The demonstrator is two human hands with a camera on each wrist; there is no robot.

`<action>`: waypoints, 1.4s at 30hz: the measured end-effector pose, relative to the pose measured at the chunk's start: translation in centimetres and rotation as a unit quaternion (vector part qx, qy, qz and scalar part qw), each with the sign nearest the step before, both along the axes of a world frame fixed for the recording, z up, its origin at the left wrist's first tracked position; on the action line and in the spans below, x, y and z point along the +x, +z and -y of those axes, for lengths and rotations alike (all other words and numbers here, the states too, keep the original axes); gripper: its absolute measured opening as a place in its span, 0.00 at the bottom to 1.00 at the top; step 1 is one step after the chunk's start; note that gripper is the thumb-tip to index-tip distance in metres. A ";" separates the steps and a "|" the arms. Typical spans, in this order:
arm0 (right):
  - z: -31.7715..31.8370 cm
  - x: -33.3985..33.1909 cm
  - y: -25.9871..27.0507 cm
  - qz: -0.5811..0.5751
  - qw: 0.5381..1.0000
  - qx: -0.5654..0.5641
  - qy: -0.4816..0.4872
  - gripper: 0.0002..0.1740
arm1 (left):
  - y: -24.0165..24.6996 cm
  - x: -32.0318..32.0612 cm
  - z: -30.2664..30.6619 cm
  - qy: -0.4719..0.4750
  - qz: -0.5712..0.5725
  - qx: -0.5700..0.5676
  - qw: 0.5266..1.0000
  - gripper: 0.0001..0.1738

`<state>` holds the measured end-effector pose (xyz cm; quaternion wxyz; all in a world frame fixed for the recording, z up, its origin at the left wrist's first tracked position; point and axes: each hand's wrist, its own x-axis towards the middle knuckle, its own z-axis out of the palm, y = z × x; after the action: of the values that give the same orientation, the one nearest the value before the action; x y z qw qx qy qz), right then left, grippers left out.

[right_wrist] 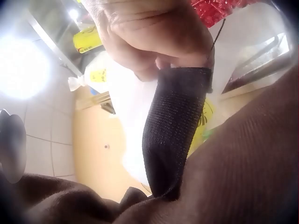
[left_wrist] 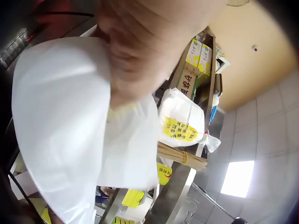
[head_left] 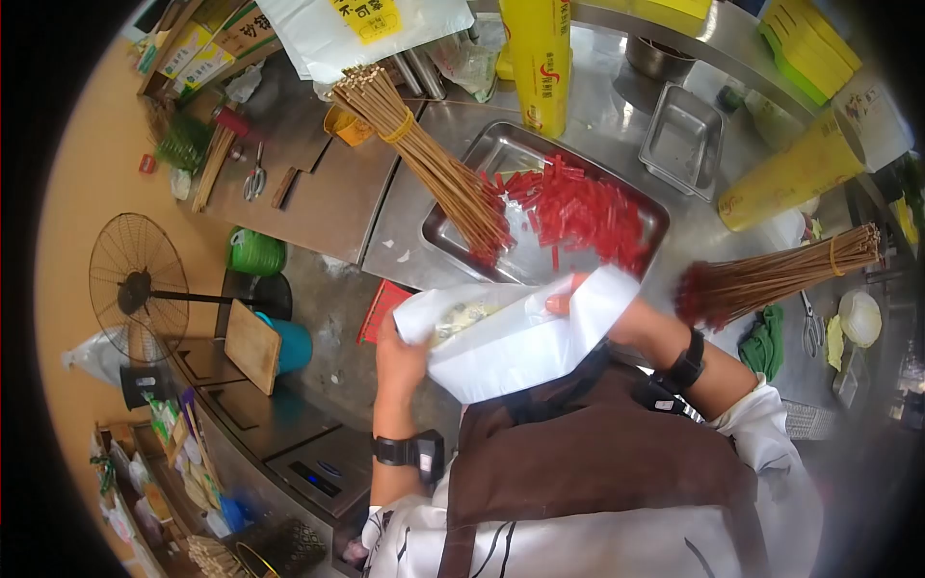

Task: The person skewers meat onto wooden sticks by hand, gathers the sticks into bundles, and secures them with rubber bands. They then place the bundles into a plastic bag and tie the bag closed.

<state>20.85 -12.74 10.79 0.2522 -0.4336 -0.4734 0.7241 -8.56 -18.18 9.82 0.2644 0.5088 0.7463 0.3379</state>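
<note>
Both hands hold a white bag (head_left: 525, 352) in front of the brown apron, its mouth spread and something pale and yellowish showing inside. My left hand (head_left: 399, 358) grips the left end of the bag. At the other end, my right hand (head_left: 578, 297) pinches the rim, most of that hand hidden behind the white sheet. In the left wrist view the bag (left_wrist: 60, 112) hangs below the hand. Just beyond it, a metal tray (head_left: 438, 231) holds a heap of short red sticks (head_left: 588, 212) and a bundle of skewers (head_left: 424, 154) with red tips.
Right of the tray lies a second banded skewer bundle (head_left: 790, 275), near a green cloth (head_left: 764, 342) and scissors (head_left: 812, 328). A yellow roll (head_left: 540, 67) stands behind the tray. An empty steel pan (head_left: 682, 135) sits at the back right. A fan (head_left: 135, 289) stands left.
</note>
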 end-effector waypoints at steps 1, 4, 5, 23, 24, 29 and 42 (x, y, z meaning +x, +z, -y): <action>0.0 -0.1 0.3 0.065 0.995 0.067 0.019 0.16 | 0.2 0.4 0.2 0.014 -0.239 -0.002 0.971 0.28; -0.1 -0.6 -0.5 0.135 0.888 0.434 0.073 0.15 | 3.9 2.9 0.6 -0.052 -0.195 0.178 0.963 0.21; 0.1 -1.2 0.1 0.119 0.876 0.462 0.065 0.14 | 5.2 3.9 0.7 -0.078 -0.163 0.214 0.960 0.19; 1.3 -2.4 3.1 0.253 0.764 0.553 0.217 0.25 | 3.6 9.5 -3.2 -0.162 0.384 -0.179 0.891 0.10; 1.3 -2.3 3.6 0.270 0.764 0.535 0.238 0.25 | 3.5 9.6 -3.3 -0.161 0.395 -0.190 0.884 0.10; 1.4 -1.4 3.7 0.242 0.799 0.484 0.260 0.26 | 3.3 9.4 -3.4 -0.197 0.383 -0.215 0.877 0.06; 0.8 -0.6 2.9 0.290 0.824 0.467 0.136 0.16 | 1.5 10.2 -4.4 -0.256 0.102 -0.077 0.958 0.06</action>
<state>20.29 -13.54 13.64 0.1746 -0.3857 -0.8601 0.2845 1.66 -13.78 11.36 0.4551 0.6237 0.5841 0.2504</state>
